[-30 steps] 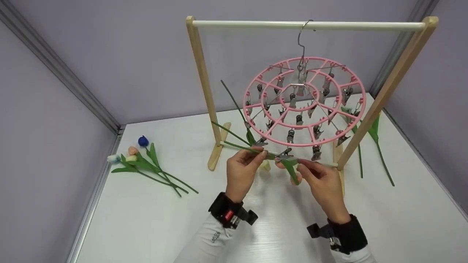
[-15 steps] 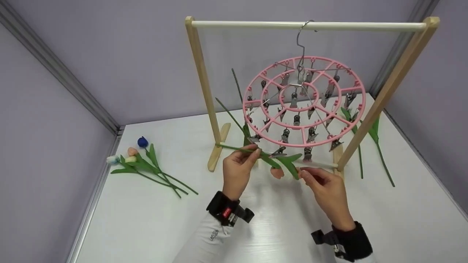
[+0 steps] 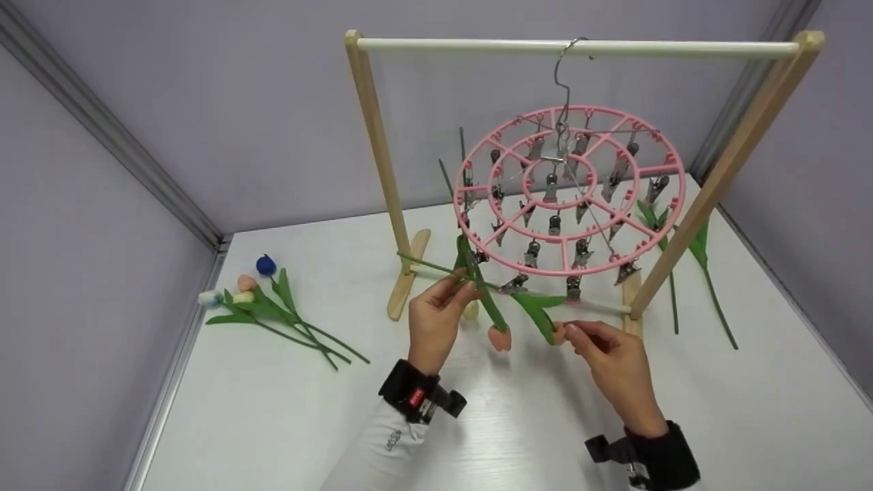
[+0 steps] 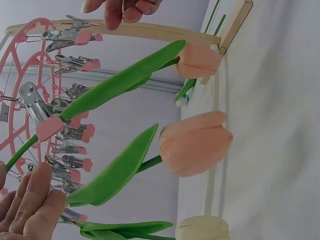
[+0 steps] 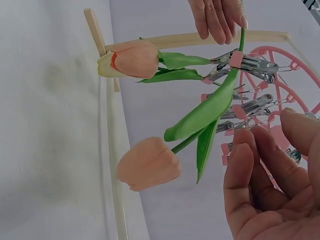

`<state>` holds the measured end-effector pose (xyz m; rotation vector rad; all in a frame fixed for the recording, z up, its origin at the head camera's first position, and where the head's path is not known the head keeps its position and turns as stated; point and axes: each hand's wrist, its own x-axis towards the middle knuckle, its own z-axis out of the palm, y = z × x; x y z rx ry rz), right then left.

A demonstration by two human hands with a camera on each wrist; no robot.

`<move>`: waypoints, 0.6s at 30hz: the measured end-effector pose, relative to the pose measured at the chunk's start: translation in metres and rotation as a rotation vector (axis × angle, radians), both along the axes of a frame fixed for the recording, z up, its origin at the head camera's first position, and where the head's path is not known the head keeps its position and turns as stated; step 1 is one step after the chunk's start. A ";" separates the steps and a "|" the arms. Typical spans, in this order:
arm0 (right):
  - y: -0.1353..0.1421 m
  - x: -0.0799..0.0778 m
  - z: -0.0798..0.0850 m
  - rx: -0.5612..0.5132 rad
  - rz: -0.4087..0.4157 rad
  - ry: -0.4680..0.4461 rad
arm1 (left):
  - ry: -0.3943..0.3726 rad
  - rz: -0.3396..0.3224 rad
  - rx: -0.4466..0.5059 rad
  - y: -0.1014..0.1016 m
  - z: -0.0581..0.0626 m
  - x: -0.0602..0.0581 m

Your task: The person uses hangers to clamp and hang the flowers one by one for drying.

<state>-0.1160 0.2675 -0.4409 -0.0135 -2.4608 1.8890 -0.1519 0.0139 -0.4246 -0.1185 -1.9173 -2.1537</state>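
In the head view my left hand [image 3: 436, 317] pinches the green stem of an artificial peach tulip [image 3: 558, 333], which lies sideways. A metal clip [image 4: 35, 102] with pink tips bites this stem just below the leaves. My right hand [image 3: 614, 361] is beside the blossom; the right wrist view shows its fingers loosely bent, holding nothing, apart from the flower. The clip belongs to a round pink clip hanger [image 3: 566, 273]. A second peach tulip [image 3: 500, 337] hangs head down at the hanger's left side, and a pale yellow tulip [image 4: 202, 229] hangs beyond it.
A wooden stand with a white rod [image 3: 464, 45] carries the hanger by its hook. Several tulips [image 3: 266, 307], blue, peach, yellow and pale blue, lie on the white table [image 3: 273, 423] at left. More green stems [image 3: 716, 293] hang behind the right post. Walls enclose the table.
The hanger has turned slightly, bringing the hanging tulips leftward and the second peach blossom lower into view. My left hand has moved left along with the stem; my right hand has drawn slightly right and down.
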 end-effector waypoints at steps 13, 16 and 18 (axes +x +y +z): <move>0.003 0.007 0.004 0.027 -0.022 0.017 | -0.053 0.047 -0.144 -0.035 -0.018 0.020; 0.006 0.009 0.004 0.046 -0.018 0.009 | -0.006 0.078 -0.344 -0.054 -0.026 0.029; 0.008 0.010 0.003 0.061 -0.020 0.006 | 0.041 0.092 -0.504 -0.069 -0.031 0.035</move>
